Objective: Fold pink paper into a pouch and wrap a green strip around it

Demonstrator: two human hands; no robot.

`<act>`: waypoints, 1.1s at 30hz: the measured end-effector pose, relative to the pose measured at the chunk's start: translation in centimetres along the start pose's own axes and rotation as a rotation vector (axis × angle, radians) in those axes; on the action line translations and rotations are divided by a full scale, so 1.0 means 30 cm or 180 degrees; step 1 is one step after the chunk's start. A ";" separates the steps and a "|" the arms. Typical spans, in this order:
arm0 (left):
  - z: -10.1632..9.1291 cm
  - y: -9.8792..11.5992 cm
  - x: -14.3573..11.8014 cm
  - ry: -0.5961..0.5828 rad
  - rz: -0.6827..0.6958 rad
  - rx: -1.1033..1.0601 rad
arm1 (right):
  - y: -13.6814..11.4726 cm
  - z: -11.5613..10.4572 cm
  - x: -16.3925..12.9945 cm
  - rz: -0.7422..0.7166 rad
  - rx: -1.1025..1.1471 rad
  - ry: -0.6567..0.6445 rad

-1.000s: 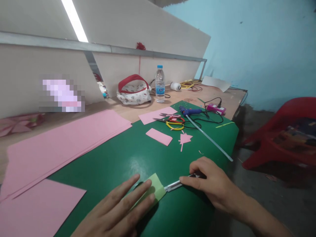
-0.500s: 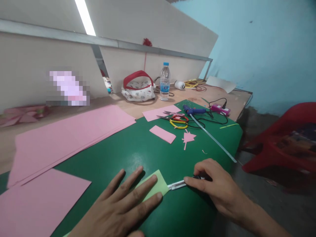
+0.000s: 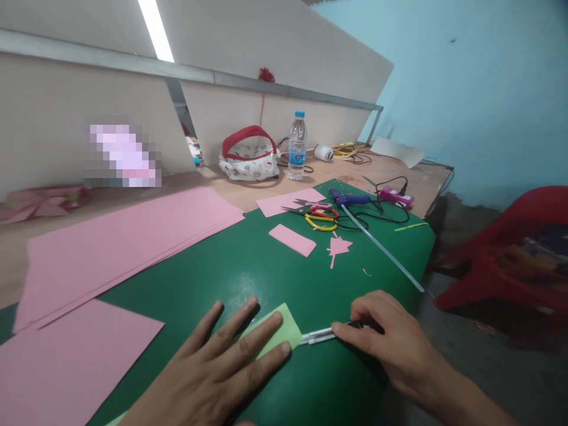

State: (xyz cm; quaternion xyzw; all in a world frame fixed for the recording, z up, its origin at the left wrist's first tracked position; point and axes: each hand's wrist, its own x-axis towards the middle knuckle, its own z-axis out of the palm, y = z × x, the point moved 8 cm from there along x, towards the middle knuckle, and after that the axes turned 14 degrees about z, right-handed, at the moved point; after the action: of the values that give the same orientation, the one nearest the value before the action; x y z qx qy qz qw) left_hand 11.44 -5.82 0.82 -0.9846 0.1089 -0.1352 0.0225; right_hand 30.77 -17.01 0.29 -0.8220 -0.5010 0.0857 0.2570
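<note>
Fingers spread, my left hand (image 3: 222, 361) lies flat over a light green paper (image 3: 286, 325), pressing it to the green tabletop. The paper's right end pokes out past my fingertips, and another bit of green shows at the bottom edge. My right hand (image 3: 390, 340) grips a utility knife (image 3: 322, 335) between thumb and fingers. Its metal end points left and meets the corner of the green paper; whether the tip sits under or against the paper I cannot tell.
Large pink sheets (image 3: 133, 236) are stacked at left. Beyond my hands lie a pink strip (image 3: 293, 239), pink scraps (image 3: 339, 245), scissors (image 3: 322, 222) and a blue glue gun (image 3: 350, 198) with a long glue stick. A water bottle (image 3: 297, 148) and pouch (image 3: 251, 165) stand behind. A red chair (image 3: 501, 248) is right.
Almost nothing differs. My right hand and the knife sit very slightly lower in the picture; my left hand stays flat on the green paper.
</note>
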 end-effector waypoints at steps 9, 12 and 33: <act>0.001 0.003 0.000 -0.0086 0.0067 -0.0033 | -0.019 0.013 0.000 -0.0042 -0.0019 -0.0027; 0.001 0.005 0.000 -0.0104 0.0078 -0.0054 | -0.027 0.014 -0.002 -0.0064 -0.0029 -0.0011; 0.014 0.004 -0.014 -0.0388 0.0411 0.0248 | -0.065 0.025 -0.020 -0.0139 -0.0100 0.0078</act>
State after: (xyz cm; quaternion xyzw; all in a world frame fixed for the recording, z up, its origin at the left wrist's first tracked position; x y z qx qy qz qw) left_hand 11.13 -5.83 0.28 -0.9803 0.1652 -0.0774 0.0760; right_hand 28.66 -16.55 0.58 -0.8157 -0.5169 0.0621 0.2521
